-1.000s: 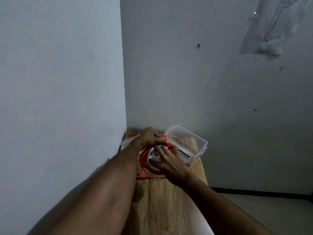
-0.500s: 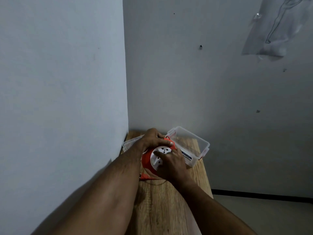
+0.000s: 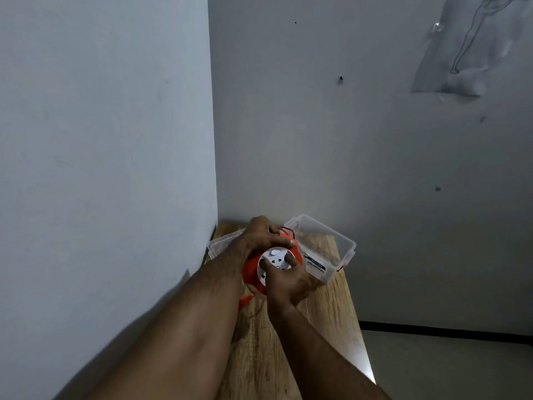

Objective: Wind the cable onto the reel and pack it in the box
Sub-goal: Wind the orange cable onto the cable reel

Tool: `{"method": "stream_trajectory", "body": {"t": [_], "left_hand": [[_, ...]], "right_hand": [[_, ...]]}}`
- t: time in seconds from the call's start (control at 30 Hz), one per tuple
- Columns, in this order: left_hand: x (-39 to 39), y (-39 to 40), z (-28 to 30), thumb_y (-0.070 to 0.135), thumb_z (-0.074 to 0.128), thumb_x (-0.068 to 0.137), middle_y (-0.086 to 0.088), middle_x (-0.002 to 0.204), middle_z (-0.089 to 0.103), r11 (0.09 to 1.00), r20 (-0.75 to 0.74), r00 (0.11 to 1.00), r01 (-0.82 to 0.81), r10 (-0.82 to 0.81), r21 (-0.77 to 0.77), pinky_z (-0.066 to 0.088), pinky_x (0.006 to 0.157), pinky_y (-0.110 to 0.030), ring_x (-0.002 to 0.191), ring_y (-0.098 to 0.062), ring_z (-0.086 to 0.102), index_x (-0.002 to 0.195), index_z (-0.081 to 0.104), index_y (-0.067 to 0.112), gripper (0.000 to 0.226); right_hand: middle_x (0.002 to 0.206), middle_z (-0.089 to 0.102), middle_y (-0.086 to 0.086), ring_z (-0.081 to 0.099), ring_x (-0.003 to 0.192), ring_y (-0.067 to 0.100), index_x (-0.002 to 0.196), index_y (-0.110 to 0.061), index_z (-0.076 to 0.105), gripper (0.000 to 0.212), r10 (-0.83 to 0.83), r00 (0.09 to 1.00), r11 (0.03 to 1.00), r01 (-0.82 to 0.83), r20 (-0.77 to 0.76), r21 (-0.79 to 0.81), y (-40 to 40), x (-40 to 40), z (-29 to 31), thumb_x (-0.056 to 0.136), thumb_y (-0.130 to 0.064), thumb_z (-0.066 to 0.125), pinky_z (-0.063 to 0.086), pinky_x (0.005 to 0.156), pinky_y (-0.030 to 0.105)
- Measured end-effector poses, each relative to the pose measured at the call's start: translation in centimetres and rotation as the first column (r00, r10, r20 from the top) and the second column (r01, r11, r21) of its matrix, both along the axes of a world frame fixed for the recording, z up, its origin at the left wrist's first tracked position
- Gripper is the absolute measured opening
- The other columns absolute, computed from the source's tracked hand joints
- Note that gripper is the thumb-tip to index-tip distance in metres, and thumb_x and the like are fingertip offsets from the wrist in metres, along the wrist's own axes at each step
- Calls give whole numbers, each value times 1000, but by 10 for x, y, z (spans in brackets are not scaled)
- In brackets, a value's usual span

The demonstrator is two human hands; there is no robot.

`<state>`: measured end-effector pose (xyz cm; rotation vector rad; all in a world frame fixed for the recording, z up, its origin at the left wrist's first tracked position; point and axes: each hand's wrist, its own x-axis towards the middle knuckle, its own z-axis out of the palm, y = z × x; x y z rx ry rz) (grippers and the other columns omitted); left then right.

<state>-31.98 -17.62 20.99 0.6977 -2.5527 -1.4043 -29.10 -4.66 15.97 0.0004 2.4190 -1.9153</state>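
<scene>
An orange cable reel [image 3: 251,269] with a white socket face [image 3: 274,262] is held upright above the wooden table [image 3: 331,307]. My left hand [image 3: 261,235] grips its top rim. My right hand [image 3: 288,280] holds the white face from below right, fingers across the sockets. A short orange cable end [image 3: 245,300] hangs under the reel onto the table. The clear plastic box [image 3: 331,243] stands open just behind and to the right of the reel.
A clear lid [image 3: 222,243] lies behind my left hand by the left wall [image 3: 115,168]. The narrow table sits in a room corner, walls at its left and back. Its right edge drops to the floor [image 3: 447,368].
The reel has tipped up so its white socket face shows more toward me. Both hands shifted slightly up and to the right with it.
</scene>
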Motion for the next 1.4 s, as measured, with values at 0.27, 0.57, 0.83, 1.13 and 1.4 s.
{"method": "stream_trajectory", "body": {"t": [0.27,0.57,0.83,1.13,1.4], "left_hand": [[-2,3,-5,53,93,65,-3,96,81,998,-32,999,-33,32,-51,61,72,-31,67,-11,71,99,83,12,54],[2,-2,-2,59,90,66,-4,93,82,997,-21,997,-74,74,-18,60,59,-24,65,-13,77,100,84,15,55],[6,-8,9,54,91,69,1,75,78,999,-8,999,-50,50,6,56,59,-24,66,-16,76,88,83,14,44],[7,-2,1,53,90,68,5,72,79,999,20,999,38,-39,21,54,53,-17,62,-10,76,84,84,21,35],[3,0,0,44,91,68,4,67,78,999,-46,999,12,-10,37,53,48,-15,55,-8,74,86,84,16,34]], "right_hand": [[133,59,16,63,117,41,135,-15,51,81,-92,818,921,287,568,-265,-14,-7,12,69,-45,89,57,90,60],[136,56,16,61,121,41,143,-11,41,82,13,790,896,263,614,-357,-13,-20,19,77,-33,86,56,94,59],[131,60,1,51,131,20,118,-26,63,40,824,211,558,-134,-526,819,41,-40,4,83,-44,67,43,109,49],[144,43,13,42,137,35,135,-31,54,67,977,-15,215,144,-215,966,56,-56,22,76,-36,84,33,111,66],[126,68,11,60,121,33,127,-25,65,63,968,16,246,123,-250,961,47,-59,28,70,-44,84,40,111,60]]}}
